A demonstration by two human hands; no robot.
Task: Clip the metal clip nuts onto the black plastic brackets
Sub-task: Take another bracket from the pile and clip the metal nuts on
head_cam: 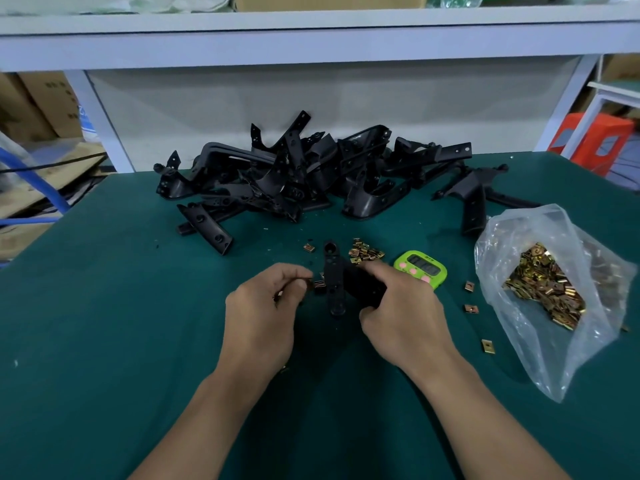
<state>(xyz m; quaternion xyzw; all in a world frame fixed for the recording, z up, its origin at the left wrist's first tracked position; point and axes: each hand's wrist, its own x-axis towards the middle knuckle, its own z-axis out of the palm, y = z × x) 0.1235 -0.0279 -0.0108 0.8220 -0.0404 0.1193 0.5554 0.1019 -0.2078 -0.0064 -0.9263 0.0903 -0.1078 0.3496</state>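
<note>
My right hand (398, 306) grips a black plastic bracket (334, 282) above the green table, its long arm pointing away from me. My left hand (266, 306) pinches a small metal clip nut (317, 285) at the bracket's left edge. A small heap of brass-coloured clip nuts (365, 252) lies just behind the bracket. One single clip nut (309, 248) lies to the left of that heap. A clear plastic bag (540, 289) at the right holds many more clip nuts.
A big pile of black brackets (311, 171) fills the far middle of the green table (104, 306). A green timer (420, 266) sits right of my hands. Loose clip nuts (471, 309) lie near the bag. A white shelf frame (311, 43) stands behind.
</note>
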